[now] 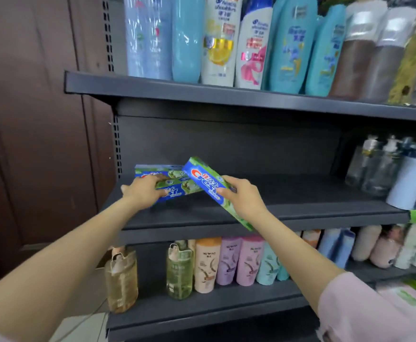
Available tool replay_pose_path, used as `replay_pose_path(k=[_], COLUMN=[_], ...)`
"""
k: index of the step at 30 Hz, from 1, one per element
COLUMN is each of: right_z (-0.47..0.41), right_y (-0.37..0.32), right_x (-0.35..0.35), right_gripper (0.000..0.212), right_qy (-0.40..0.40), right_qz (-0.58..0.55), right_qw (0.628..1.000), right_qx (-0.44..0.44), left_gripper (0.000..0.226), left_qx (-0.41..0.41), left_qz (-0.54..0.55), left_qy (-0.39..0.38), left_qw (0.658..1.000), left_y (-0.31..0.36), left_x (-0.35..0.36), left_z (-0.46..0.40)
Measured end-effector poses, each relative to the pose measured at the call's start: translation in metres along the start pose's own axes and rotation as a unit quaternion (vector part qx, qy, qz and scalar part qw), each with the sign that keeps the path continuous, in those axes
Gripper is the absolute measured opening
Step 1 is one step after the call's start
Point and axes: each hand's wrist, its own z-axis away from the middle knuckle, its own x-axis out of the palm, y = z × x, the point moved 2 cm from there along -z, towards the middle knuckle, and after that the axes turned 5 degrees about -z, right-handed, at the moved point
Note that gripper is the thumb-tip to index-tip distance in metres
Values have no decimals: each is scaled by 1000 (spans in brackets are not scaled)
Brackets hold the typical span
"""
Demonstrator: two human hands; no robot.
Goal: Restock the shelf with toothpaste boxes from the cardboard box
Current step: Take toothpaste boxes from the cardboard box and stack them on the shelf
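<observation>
Toothpaste boxes lie stacked at the left back of the middle shelf (300, 213), and how many is hard to tell, since the left hand (144, 191) covers part of the stack (177, 186), its fingers pressed on top with the thumb against the front face. Right of the stack, the right hand (241, 198) holds a tilted toothpaste box (205, 182), fingers clamped round its middle, lower end hidden behind the wrist. Blurred shampoo bottles (226, 43) stand above; pump bottles (387, 169) at the shelf's right end are cut off.
</observation>
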Motion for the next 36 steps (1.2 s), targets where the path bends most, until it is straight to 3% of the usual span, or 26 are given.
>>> replay_pose_path(k=[4,10,18,24,28,32,36], right_z=[-41,-98,-148,-162,-171,-180,-193], right_y=[-8,-7,-6,4,5,-10,-24], right_x=[19,50,85,98,105,112,124], right_gripper=[44,46,48,49,49,49,48], right_qy=[-3,-53,-66,-83,-79,-61,-65], right_qz=[145,260,285,290,290,294,318], right_qw=[989,964,954,952,952,952,942], right_qx=[-6,-18,-63,-53,-53,-63,-80], left_gripper=[46,47,40,37,35,34,60], left_qx=[-19,13,13,-16,-45,-60,-79], left_qz=[114,179,-73,-89,-7,166,329], left_qy=[29,-18,20,110,122,155,101], left_qw=[993,984,997,990,991,972,935], left_y=[-17,-30,-29,-41,-53,-68,-77], left_x=[-7,-15,-17,-6,0,-8,-12], left_z=[-33,-83,-154,-182,-187,-179,-160])
